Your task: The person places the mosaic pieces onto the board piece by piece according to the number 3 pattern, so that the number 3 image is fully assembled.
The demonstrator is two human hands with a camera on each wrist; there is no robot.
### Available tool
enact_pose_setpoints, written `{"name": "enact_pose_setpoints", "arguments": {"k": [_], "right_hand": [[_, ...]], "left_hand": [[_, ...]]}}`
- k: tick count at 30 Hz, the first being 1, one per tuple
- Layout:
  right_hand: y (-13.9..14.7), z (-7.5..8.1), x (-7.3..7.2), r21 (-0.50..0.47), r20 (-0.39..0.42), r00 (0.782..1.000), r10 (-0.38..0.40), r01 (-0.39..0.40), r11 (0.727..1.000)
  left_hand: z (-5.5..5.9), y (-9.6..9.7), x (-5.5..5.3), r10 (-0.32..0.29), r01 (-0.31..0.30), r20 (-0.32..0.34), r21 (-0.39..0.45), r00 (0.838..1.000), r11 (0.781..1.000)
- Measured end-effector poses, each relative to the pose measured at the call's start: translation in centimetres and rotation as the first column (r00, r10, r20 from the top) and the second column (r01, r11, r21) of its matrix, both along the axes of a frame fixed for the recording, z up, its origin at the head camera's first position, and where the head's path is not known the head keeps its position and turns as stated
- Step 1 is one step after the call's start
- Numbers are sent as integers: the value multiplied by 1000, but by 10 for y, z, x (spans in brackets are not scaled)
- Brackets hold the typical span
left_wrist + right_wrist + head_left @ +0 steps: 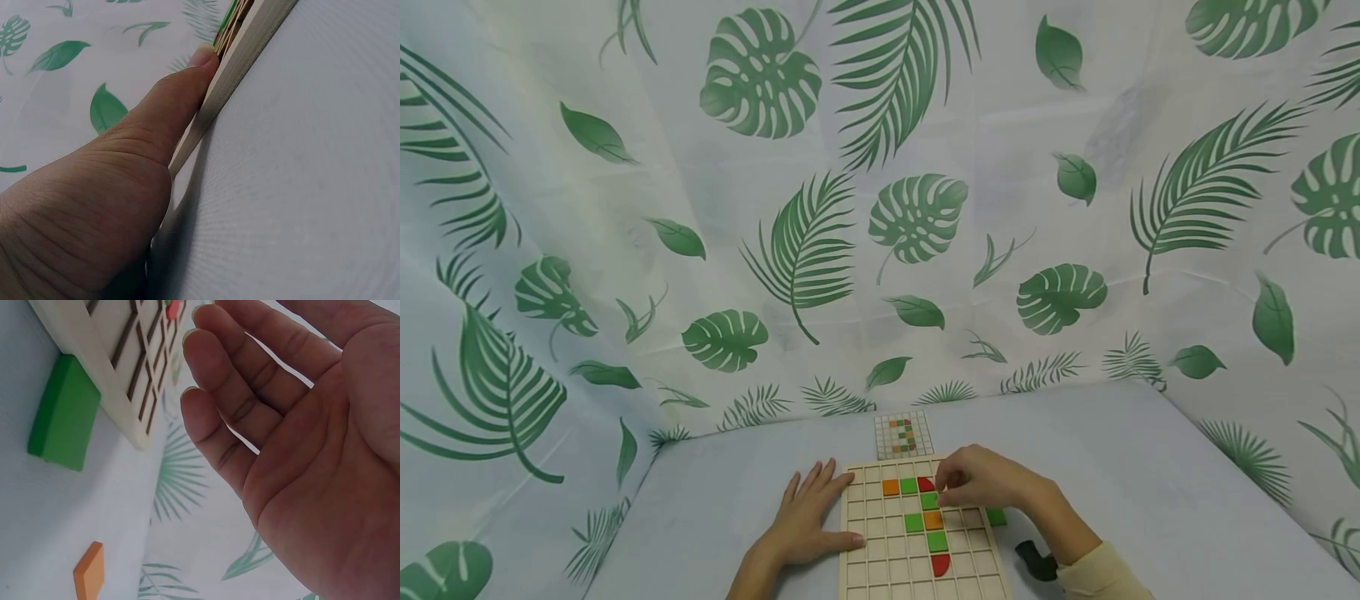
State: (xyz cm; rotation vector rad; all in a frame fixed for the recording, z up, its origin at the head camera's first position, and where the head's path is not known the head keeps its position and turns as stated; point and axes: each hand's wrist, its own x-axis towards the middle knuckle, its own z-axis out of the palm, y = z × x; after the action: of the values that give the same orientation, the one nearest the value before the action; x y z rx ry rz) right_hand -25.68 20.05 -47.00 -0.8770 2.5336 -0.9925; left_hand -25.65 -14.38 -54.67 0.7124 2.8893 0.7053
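Observation:
A light wooden grid board (880,575) lies on the table, with orange, green and red pieces in some cells. My left hand (805,517) rests at its left edge, fingers spread and thumb on the rim; the left wrist view shows the thumb (181,94) along the board's side. Over the upper right of the board, my right hand (981,479) has its thumb and index fingertips right at a green square tile (930,501) and a red rounded piece (925,483). I cannot tell whether they pinch either. Its other fingers (212,362) curve loosely in the right wrist view.
A small printed pattern card (887,446) lies behind the board. Beside its right edge is a green block (65,415), with an orange block (90,572) farther off. A black object (1036,560) sits near the right forearm. Leaf-patterned cloth (820,167) encloses the table.

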Motion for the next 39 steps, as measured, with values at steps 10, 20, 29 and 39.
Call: {"name": "enact_pose_setpoints", "arguments": {"k": [10,20,29,39], "right_hand": [[-10,-15,0,31,-17,999,50,-49,998],[-14,-32,4,18,-53,996,78,-77,997],[-9,-18,0,50,-79,997,16,-12,999],[15,-3,-2,112,-194,965,-177,201,973]], "left_hand": [[1,1,-3,-9,9,1,-1,1000,1000],[4,2,-6,-26,26,19,-3,999,1000],[5,1,-4,-14,14,1,-4,1000,1000],[3,-1,-3,-7,7,-7,2,1000,1000]]}}
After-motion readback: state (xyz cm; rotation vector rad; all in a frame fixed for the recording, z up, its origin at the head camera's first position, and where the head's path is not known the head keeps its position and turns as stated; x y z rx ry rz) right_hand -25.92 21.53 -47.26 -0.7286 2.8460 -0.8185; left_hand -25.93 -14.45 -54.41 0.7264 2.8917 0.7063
